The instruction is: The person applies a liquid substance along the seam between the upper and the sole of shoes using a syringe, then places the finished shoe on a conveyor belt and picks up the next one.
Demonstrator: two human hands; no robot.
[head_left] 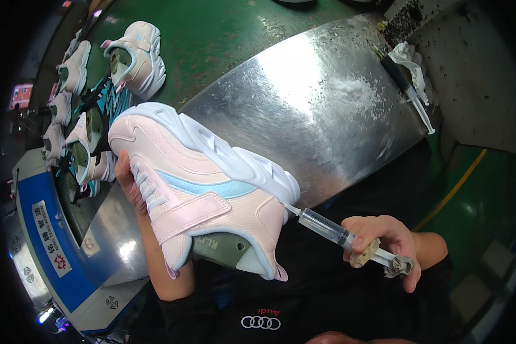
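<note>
Scuffed and shiny, a metal worktop (350, 137) spread out ahead of our fingers, with a green surface (223, 40) beyond it. Past our left fingertips stood more pale sneakers (137, 63), and left of that wrist we had a blue and white panel (46, 223).

Our left hand (131, 186) held a pink shoe (203, 157) by its laced side near the toe; most of those fingers were hidden behind it, so we could not tell how widely they were spread. Tilted between our two hands, it had its white sole turned away and its opening, with a dark green insert (218, 249), toward us.

Our right hand (387, 235) was curled around a clear syringe (324, 226), thumb beside its yellowish wrapped flange. Leftward from those fingers, its nozzle reached the heel by the sole's edge. Well beyond them lay a second syringe (410, 92) beside a crumpled white cloth (413, 66).
</note>
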